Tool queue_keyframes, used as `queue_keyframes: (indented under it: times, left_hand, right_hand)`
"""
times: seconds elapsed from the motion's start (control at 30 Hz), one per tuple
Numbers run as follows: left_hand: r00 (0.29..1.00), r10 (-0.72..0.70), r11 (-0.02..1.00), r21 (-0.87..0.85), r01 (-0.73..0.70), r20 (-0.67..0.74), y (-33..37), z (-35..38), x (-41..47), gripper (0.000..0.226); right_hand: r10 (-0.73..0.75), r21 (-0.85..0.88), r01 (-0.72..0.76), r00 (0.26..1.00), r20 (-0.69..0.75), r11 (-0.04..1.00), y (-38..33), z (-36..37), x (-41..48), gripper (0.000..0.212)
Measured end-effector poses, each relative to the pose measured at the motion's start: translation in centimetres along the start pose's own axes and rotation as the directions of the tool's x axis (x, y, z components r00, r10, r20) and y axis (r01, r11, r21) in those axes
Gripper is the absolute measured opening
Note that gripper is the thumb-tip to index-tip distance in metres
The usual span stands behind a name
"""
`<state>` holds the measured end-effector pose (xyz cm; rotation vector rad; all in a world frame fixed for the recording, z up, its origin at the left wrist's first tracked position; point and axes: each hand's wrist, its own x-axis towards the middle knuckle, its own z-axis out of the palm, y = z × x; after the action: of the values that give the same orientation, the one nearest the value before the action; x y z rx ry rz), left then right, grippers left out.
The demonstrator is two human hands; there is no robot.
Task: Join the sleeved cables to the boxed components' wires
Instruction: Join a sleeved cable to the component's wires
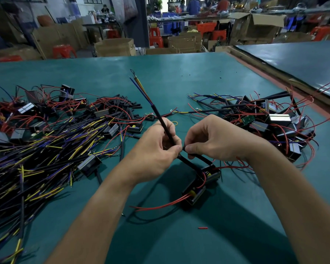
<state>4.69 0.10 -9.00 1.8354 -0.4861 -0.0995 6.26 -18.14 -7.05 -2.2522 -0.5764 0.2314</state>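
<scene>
both hands (154,149) on sleeved cable (165,127) (pinched)

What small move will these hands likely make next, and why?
Probably the right hand pushes the end of its black sleeved lead up to the sleeved cable pinched by the left hand, to join them. The lead runs down to the boxed component on the table, and its end already sits almost against that hand.
</scene>
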Motion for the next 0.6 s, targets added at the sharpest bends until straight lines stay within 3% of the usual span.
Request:
queue_keyframes:
  times: [0.13, 0.27, 0.37, 0.47, 0.53, 0.6]
  left_hand:
    - [0.999, 0.012, 1.000, -0.024, -0.013, -0.032, -0.1, 0.0, 0.2, 0.032]
    - [0.997, -0.011, 0.999, -0.038, 0.008, -0.072, -0.1, 0.0, 0.3, 0.031]
    - [0.994, -0.047, 0.998, -0.051, 0.042, -0.098, -0.3, -0.1, 0.3, 0.028]
    - [0.983, -0.136, 0.989, -0.083, 0.126, -0.125, -0.3, -0.2, 0.4, 0.021]
    - [0.973, -0.211, 0.973, -0.119, 0.200, -0.091, -0.2, -0.3, 0.3, 0.009]
    - [0.965, -0.261, 0.958, -0.129, 0.254, -0.035, -0.1, -0.4, 0.2, 0.013]
  right_hand:
    - [-0.045, 0.072, 0.050, 0.997, -0.061, 0.996, 0.0, 0.0, 0.1, 0.014]
    - [0.010, 0.122, -0.013, 1.000, 0.021, 0.992, 0.6, -0.9, -0.3, 0.003]
    - [0.034, 0.149, -0.044, 0.997, 0.071, 0.988, 0.8, -1.0, -0.5, 0.015]
    - [0.013, 0.157, -0.019, 0.999, 0.039, 0.987, 0.7, -1.0, -0.4, 0.018]
    - [0.000, 0.155, 0.000, 1.000, -0.001, 0.988, 0.7, -0.9, -0.3, 0.015]
    - [-0.004, 0.149, 0.008, 1.000, -0.025, 0.989, 0.7, -1.0, -0.2, 0.014]
